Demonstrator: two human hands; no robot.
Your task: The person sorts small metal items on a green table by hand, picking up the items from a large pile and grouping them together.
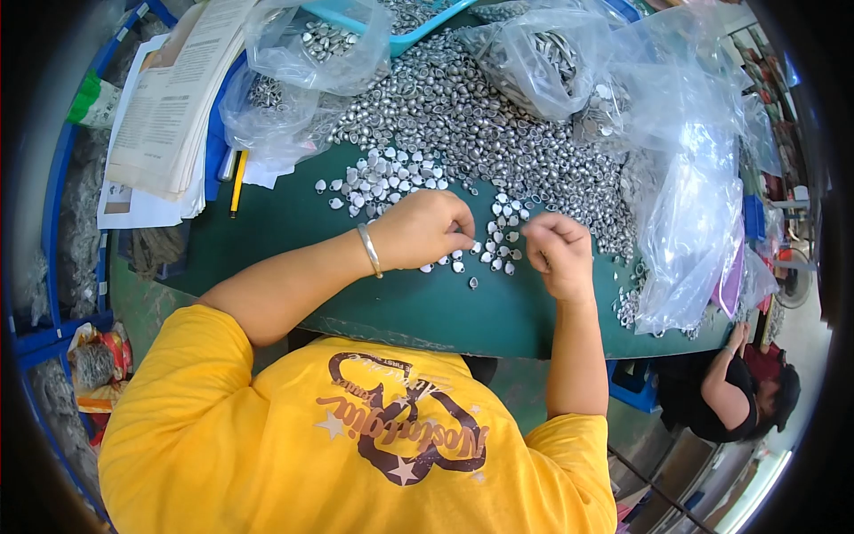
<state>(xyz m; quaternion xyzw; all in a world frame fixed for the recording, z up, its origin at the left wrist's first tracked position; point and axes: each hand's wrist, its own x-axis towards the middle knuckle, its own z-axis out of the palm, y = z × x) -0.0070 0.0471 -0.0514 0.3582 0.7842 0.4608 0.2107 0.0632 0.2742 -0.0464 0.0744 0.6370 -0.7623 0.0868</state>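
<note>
My left hand (425, 230), a silver bangle (369, 250) on its wrist, is curled over the green tabletop with thumb and forefinger together. At those fingertips sits a small white-faced metal piece (477, 247). My right hand (562, 256) is closed just to the right, fingers bent in toward the thumb; anything pinched there is too small to make out. Between the hands lies a small group of flat, white-faced metal pieces (497, 254). A larger cluster of the same pieces (388, 174) lies beyond my left hand. One single piece (473, 283) rests nearer to me.
A broad heap of small silver metal parts (498, 125) covers the far table. Clear plastic bags (543, 71) and a light-blue tray (418, 34) hold more. Papers (173, 107) and a yellow pencil (238, 184) lie left. Large plastic sheeting (689, 214) drapes the right side; another person (734, 392) sits beyond.
</note>
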